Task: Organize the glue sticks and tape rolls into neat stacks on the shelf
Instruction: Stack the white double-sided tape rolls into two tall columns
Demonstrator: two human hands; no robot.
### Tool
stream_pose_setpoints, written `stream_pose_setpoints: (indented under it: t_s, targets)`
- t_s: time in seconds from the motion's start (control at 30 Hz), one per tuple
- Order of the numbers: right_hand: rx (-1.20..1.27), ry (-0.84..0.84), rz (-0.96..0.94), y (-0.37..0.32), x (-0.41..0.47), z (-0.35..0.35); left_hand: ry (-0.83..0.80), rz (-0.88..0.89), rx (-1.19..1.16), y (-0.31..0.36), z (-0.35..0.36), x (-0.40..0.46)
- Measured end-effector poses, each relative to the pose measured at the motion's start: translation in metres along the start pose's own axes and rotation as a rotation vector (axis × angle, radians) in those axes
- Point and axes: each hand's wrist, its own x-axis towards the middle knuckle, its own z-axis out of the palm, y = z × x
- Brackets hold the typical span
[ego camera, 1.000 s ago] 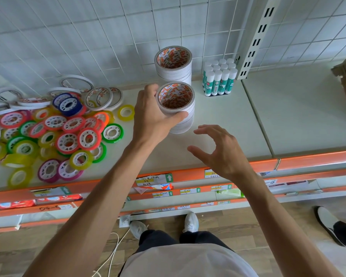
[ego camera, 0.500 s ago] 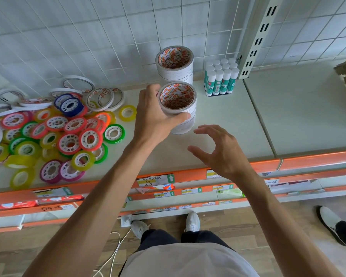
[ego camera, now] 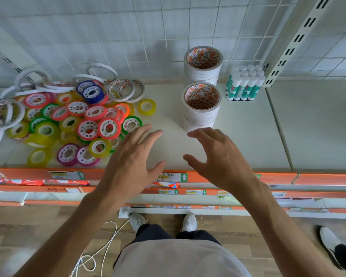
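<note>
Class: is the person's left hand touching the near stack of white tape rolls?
Apart. The head view shows bare shelf between the left hand and the near stack of white tape rolls.

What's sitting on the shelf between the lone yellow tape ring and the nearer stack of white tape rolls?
Nothing: in the head view, only bare cream shelf separates the lone yellow tape ring from the nearer stack of white tape rolls.

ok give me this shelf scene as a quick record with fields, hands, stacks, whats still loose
left hand: open, holds nothing, over shelf front
right hand: open, holds nothing
front stack: white tape rolls, upright, untouched
back stack: white tape rolls, by wall
glue sticks: upright block, right of stacks
loose rolls: coloured pile, left, unsorted
shelf: bare at right
</note>
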Motion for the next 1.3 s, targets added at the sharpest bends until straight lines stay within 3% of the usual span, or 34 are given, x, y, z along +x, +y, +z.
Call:
stream_pose_setpoints:
  t_s: [0.33, 0.57, 0.9, 1.17, 1.3]
  targets:
    - [-0.023, -0.211, -0.275, -0.094, 0.051, 0.051, 0.095, -0.227, -0.077, -0.079, -0.017, -0.077]
    - [-0.015, -0.275, -0.298, -0.154, 0.076, 0.086, 0.127, -0.294, -0.139, -0.152, -0.042, -0.107]
    - [0.003, -0.245, -0.262, -0.238, 0.11, 0.14, 0.158, -0.339, -0.164, -0.281, -0.077, -0.118]
    - [0.037, -0.241, -0.236, -0.293, 0.134, 0.172, 0.323, -0.444, -0.176, -0.37, -0.091, -0.103]
    - [-0.024, -0.11, -0.224, -0.313, 0.159, 0.176, 0.32, -0.515, -0.151, -0.406, -0.1, -0.084]
